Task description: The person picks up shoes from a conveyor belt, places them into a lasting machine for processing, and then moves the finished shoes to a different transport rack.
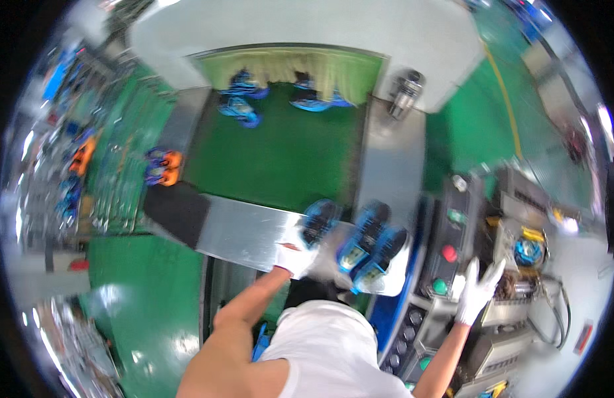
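The left hand is at a blue-black sneaker, grip too blurred to tell; the right hand is spread. Probably light and flexible, the sneaker suits side holds.

Head view | no lettering is reading clearly; blur is smearing fine marks | small red-and-pale plate is showing against pale surface at far right, perhaps a label, any marking coming through too soft to make out
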`<state>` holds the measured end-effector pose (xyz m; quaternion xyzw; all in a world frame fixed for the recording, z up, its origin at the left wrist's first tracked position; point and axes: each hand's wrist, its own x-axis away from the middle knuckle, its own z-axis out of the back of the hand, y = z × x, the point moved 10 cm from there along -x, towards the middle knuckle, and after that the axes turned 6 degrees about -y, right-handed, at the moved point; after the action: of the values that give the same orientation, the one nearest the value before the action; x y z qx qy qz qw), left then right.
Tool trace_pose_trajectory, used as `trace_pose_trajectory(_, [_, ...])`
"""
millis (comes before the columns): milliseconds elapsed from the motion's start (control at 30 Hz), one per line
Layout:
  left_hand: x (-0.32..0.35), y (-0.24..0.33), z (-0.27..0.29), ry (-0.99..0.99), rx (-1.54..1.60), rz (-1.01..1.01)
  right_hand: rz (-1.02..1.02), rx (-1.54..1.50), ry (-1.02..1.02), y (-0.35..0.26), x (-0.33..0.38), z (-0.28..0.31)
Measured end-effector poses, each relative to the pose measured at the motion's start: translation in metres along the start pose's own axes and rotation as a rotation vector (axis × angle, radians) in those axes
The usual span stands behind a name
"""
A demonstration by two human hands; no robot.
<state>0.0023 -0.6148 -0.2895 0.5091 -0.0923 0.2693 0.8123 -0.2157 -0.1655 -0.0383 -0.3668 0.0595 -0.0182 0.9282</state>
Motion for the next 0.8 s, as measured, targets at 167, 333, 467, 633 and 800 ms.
trace_pose_trajectory(167, [0.023, 0.038, 0.019, 0.224, -0.388, -0.150, -0.129, 1.135, -0.562, 0.090, 0.083, -0.113])
trace_pose_trajectory(333, [0.003, 0.004, 0.013, -0.089, -0.225, -0.239, 0.122, 0.339, -0.296, -0.019, 0.103, -0.137])
trace_pose_trajectory(467, [-0.007, -0.005, 0.058, -0.326, -0.008, -0.144, 0.033, 0.385, -0.375, -0.044, 0.167, -0.265])
trace_pose_trajectory(633, [-0.007, -0.068, 0.103, -0.298, -0.239, 0.188, -0.476, -0.048, -0.069, 0.038, 0.206, -0.296])
trace_pose_trajectory(800, [-0.003, -0.048, 0.155, -0.279, 0.112, 0.035, -0.669, -0.734, 0.081, -0.045, 0.252, -0.233])
